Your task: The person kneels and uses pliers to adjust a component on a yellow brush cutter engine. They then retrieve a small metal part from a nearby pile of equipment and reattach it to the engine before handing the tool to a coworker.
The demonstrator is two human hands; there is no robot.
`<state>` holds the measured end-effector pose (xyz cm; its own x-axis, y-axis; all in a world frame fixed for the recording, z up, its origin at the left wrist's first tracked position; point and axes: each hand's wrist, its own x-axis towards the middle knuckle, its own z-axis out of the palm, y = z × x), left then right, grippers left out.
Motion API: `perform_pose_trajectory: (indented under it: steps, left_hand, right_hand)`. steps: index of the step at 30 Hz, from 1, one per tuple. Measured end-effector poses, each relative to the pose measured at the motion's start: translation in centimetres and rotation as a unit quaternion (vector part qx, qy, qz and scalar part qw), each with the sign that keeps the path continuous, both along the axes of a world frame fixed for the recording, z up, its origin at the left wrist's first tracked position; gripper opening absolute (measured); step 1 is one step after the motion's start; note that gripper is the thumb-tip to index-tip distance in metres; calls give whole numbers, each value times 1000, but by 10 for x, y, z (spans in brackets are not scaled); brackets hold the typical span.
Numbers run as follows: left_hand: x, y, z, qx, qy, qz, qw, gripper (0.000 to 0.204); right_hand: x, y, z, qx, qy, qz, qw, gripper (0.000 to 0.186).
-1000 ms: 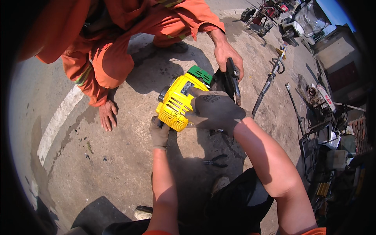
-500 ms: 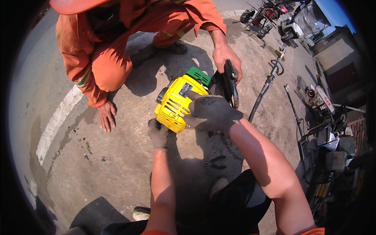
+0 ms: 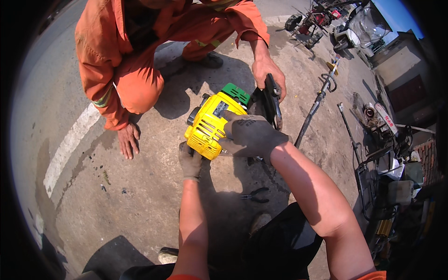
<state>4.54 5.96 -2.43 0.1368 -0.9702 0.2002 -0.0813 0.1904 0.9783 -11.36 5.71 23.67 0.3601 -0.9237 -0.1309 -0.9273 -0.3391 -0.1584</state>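
Note:
A small engine (image 3: 205,133) with a slotted yellow cover and a green cap (image 3: 236,92) sits on the concrete ground before me. My right hand (image 3: 252,134), in a dark grey glove, grips its right side, thumb lying over the top of the cover. Low at the engine's near left corner, my gloved left hand (image 3: 190,163) is closed around a small black part, mostly hidden by the fingers. Opposite me, a crouching person in orange workwear rests one hand (image 3: 270,77) on a black handle-like part (image 3: 272,100) on the engine's right; their other hand (image 3: 128,140) presses the ground.
Pliers (image 3: 255,195) with dark handles lie between my feet and the engine. To the right are a long pole tool (image 3: 317,100), a metal frame (image 3: 361,179), a chainsaw (image 3: 385,117) and piled containers. Wheeled machines (image 3: 317,18) stand at the far right. A white line crosses the ground at left.
The crouching person's head and upper body have shifted right and out of the top of the picture. My hands and the engine have hardly moved.

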Motion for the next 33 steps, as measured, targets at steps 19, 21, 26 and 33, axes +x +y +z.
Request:
perform_pose_trajectory:
  steps: [19,21,26,33]
  left_hand:
    - [-2,5,3,27,-66,59,996,39]
    - [3,3,1,17,-85,46,995,38]
    - [-9,3,-1,46,14,47,998,40]
    - [1,0,9,-2,-30,2,1000,33]
  right_hand:
    - [0,0,1,22,14,0,1000,37]
    - [2,-1,6,49,17,-4,999,37]
    - [2,0,0,11,6,6,1000,36]
    - [6,-2,4,23,17,-9,1000,35]
